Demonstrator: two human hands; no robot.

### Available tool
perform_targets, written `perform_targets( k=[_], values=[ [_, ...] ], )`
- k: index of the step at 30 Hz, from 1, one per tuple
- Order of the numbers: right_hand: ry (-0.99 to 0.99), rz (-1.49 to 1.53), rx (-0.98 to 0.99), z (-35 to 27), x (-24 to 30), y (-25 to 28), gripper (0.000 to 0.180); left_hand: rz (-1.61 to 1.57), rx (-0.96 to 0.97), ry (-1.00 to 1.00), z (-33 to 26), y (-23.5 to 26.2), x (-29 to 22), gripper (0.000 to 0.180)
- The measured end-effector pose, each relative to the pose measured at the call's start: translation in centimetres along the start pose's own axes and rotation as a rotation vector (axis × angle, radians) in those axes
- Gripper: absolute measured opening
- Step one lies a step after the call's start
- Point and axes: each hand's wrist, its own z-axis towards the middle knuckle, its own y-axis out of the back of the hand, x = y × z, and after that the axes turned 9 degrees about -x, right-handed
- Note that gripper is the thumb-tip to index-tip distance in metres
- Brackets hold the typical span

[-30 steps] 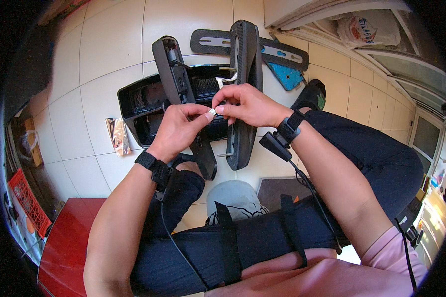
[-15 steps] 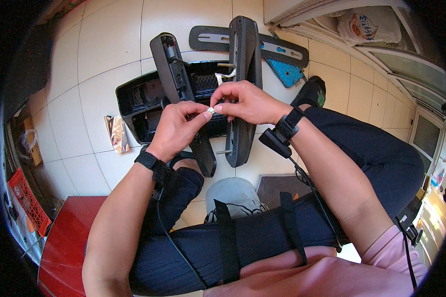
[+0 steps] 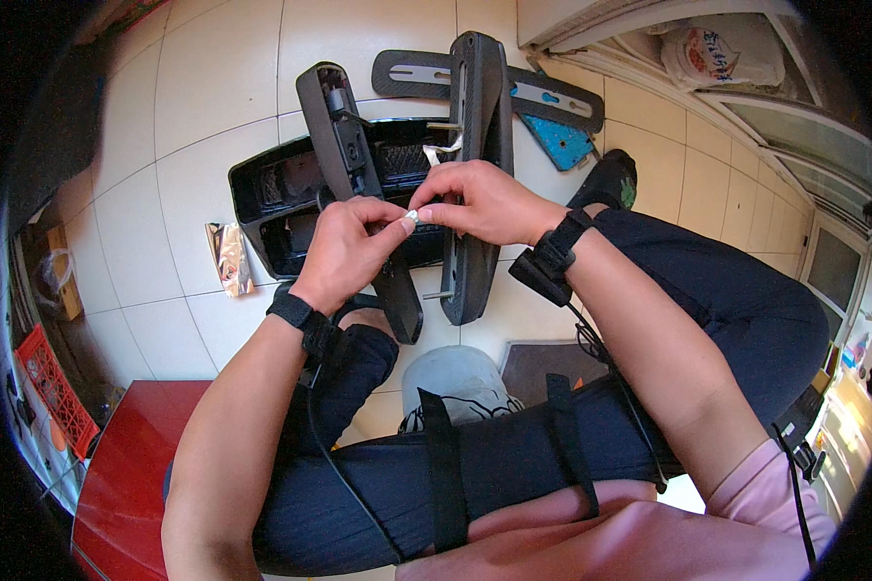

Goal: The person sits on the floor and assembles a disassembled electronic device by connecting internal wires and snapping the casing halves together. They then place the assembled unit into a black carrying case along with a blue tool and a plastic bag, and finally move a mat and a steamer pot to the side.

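My left hand (image 3: 344,247) and my right hand (image 3: 484,201) meet fingertip to fingertip, pinching a tiny whitish piece (image 3: 413,216) between them. Its kind is too small to tell. Below them a long black housing with an open hollow (image 3: 337,131) slants across a black tray with hollows (image 3: 262,189). A second long black housing (image 3: 494,107), with metal posts sticking out of its left side, stands beside it, partly under my right hand. A crumpled white strip (image 3: 443,150) hangs by that housing.
At the back lies a slotted black plate (image 3: 412,75) near a blue speckled piece (image 3: 557,142). A gold foil packet (image 3: 230,259) sits left of the tray. Close by are a pale bucket (image 3: 455,378), a red tabletop (image 3: 131,474) and a red crate (image 3: 58,387).
My fingertips have shifted slightly around the tiny whitish piece. The housings and tray have not visibly moved on the floor.
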Motion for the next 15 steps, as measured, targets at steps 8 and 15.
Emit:
perform_targets(
  k=[8,15],
  values=[
    [0.007,-0.081,-0.060,-0.1,-0.2,-0.4,0.023,0.062,-0.002,-0.003,-0.2,-0.1,0.0,0.026],
    [-0.227,0.214,-0.118,0.1,-0.4,2.1,0.019,-0.010,0.021,0.018,-0.5,0.0,0.3,0.025]
  ],
)
